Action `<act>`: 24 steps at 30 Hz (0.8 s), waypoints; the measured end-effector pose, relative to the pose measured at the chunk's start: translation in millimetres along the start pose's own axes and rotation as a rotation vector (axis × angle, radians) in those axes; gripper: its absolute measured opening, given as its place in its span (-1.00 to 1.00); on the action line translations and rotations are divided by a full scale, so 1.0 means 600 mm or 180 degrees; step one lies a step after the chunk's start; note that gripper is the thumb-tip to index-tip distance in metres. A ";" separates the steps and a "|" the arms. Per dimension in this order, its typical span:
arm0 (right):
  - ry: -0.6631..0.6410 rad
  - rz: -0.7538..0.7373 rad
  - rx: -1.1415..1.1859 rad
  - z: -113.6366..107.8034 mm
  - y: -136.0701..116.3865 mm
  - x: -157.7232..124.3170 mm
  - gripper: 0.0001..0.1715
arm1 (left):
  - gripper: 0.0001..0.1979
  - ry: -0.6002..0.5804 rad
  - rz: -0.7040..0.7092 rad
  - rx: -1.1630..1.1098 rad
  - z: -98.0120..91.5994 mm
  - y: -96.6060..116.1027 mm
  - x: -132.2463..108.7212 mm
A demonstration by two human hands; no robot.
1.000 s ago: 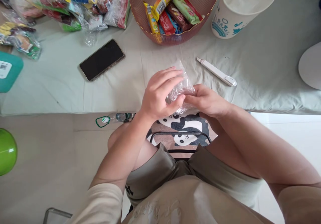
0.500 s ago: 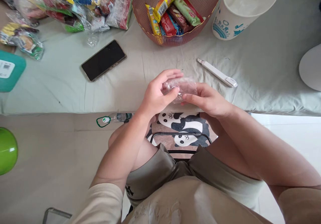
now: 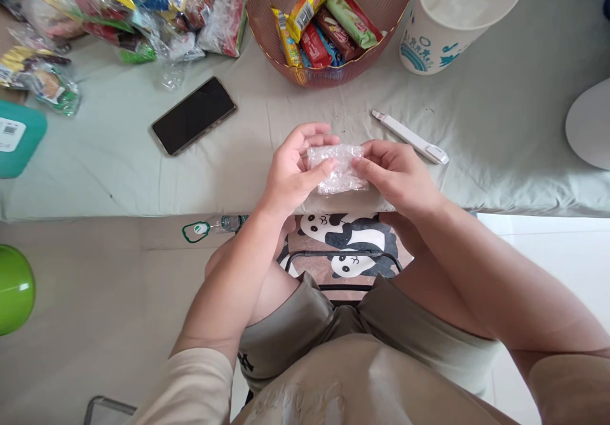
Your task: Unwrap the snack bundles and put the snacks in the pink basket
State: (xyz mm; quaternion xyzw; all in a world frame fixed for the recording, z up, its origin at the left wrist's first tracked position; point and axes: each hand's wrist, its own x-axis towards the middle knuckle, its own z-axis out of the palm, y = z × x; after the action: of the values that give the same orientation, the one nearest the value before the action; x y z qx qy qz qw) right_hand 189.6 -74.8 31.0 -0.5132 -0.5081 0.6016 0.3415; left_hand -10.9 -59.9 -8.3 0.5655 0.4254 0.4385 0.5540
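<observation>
Between my two hands is a small, clear piece of bubble wrap (image 3: 339,174), held just above the table's near edge. My left hand (image 3: 298,168) grips its left side, thumb on top and the other fingers curled behind. My right hand (image 3: 398,174) pinches the right side between thumb and fingers. Whether anything is inside the wrap I cannot tell. Just beyond my right hand lies a white utility knife (image 3: 410,136) on the cloth. A black phone (image 3: 194,115) lies to the left of my left hand.
A pinkish ribbed bowl (image 3: 328,77) with several wrapped snacks stands at the back. Right of it is a white paper bin (image 3: 431,50) with blue prints. Packaged items (image 3: 143,12) are heaped at the far left, near a teal box (image 3: 21,136). A white round object (image 3: 591,126) sits at right.
The bubble wrap has turned and flattened into a more rectangular shape facing me. My right hand has shifted slightly upward, and its thumb now presses the wrap's edge.
</observation>
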 end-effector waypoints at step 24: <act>0.0984 -0.1261 -0.1222 0.020 0.023 -0.001 -0.26 | -0.47 -0.0153 -0.0539 -0.0488 0.041 0.034 -0.012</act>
State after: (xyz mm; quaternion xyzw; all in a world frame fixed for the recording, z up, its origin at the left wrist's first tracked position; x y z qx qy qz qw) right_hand 179.9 -81.9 17.5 -0.5446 -0.6445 0.3314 0.4221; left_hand 11.0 -73.9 12.1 0.4938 0.4235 0.4077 0.6408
